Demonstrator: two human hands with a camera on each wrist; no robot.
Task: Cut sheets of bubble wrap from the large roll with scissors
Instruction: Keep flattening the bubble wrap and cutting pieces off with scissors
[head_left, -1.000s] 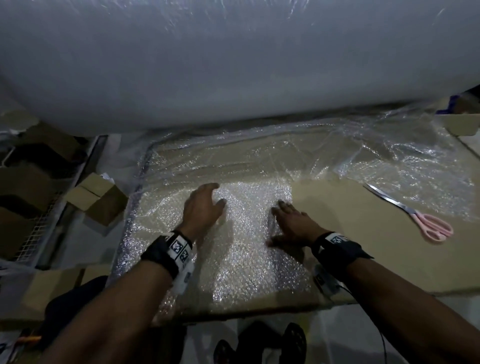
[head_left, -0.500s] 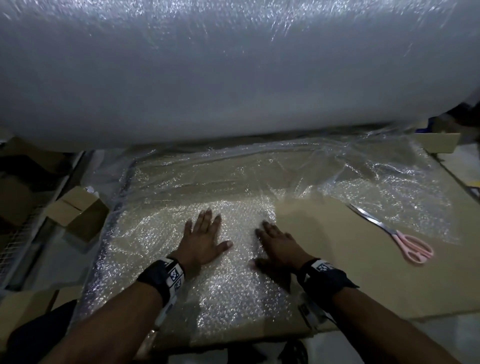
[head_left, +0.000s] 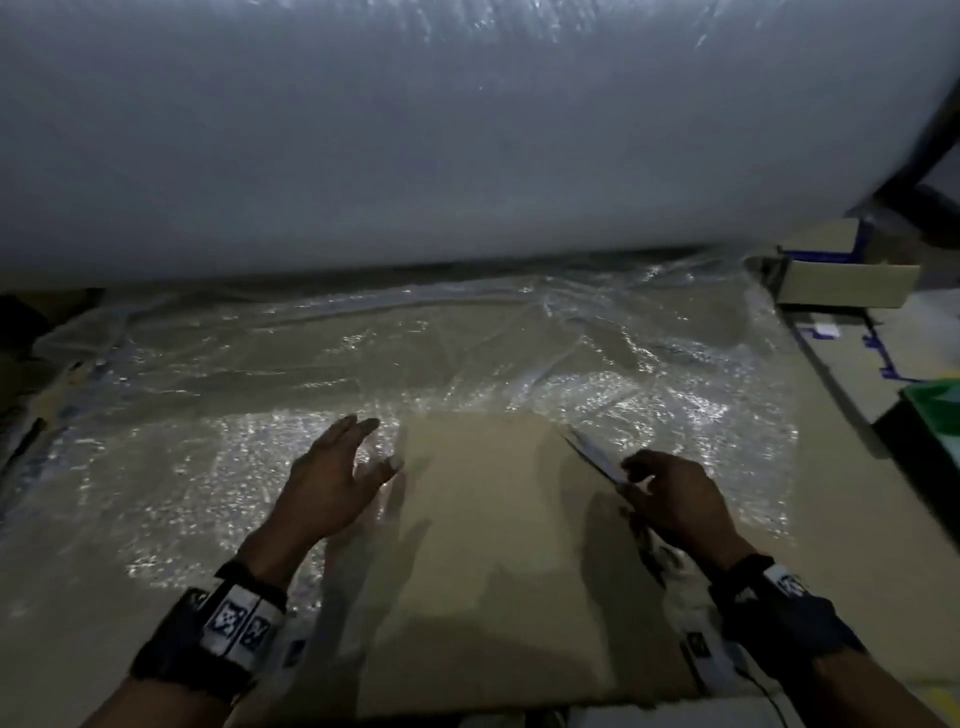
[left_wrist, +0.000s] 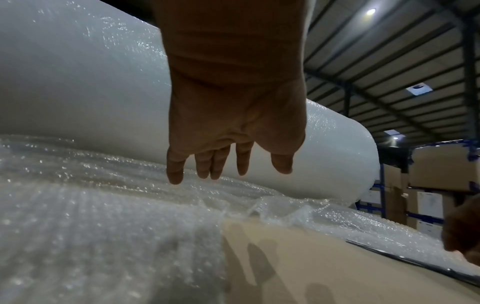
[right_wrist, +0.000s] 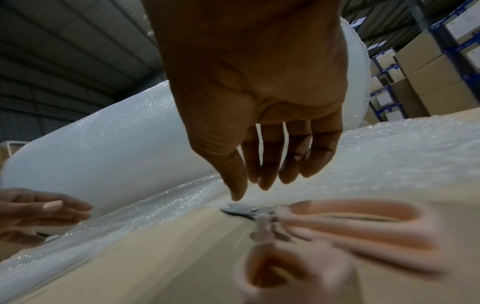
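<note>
Bubble wrap (head_left: 171, 467) lies unrolled on cardboard (head_left: 493, 545) under both hands, fed from one large roll (head_left: 467, 130) beyond them.
The left hand (head_left: 332, 483) hovers with fingers spread, holding nothing; the right hand (head_left: 675, 499), fingers loosely curled, hangs just over one pair of pink-handled scissors (right_wrist: 337, 218), not gripping. The wrap is clear and glinting. No writing is legible.

1. The large roll (head_left: 467, 130) lies across the worktop's (head_left: 493, 571) far edge.
2. Loose bubble wrap (head_left: 363, 364) spreads toward the near edge.
3. The left hand (head_left: 332, 483) hovers flat, fingers spread.
4. The right hand (head_left: 670, 499) covers the scissors (head_left: 592, 457); only the blades show.
</note>
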